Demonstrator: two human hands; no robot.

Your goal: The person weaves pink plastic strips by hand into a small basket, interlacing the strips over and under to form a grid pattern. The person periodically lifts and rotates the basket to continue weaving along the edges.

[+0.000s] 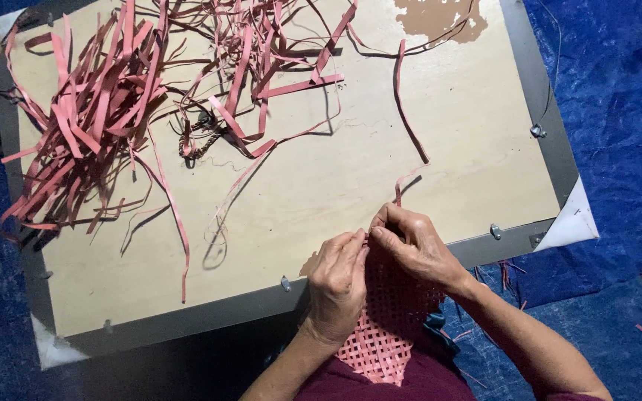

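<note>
A pink woven mat (388, 327), made of thin strips crossed in an open lattice, lies at the bottom middle of the view, running from the person's lap up to the near edge of a board. Its upper edge is held between both hands. The left hand (338, 286) grips the mat's top left part, fingers (351, 249) curled tight and pinched down on the weave. The right hand (414, 249) sits just beside it, touching it at the fingertips, its fingers bent closed on the mat's top edge and on a loose pink strip (404, 182) that rises from between the hands and curls above them.

The hands work over the near edge of a pale wooden board (351, 171) with a grey frame (187, 319) and small metal clips along its rim. Well apart from the hands, on the far left of the board, lies a large tangled heap of pink strips (83, 119); a second looser tangle (261, 59) spreads across the top middle. A long single strip (404, 104) trails down toward the hands from the top. A brown patch (440, 18) shows where the board's surface is worn near its far edge. Under the board lies a blue tarp (618, 111), with a few strip scraps on it at the right.
</note>
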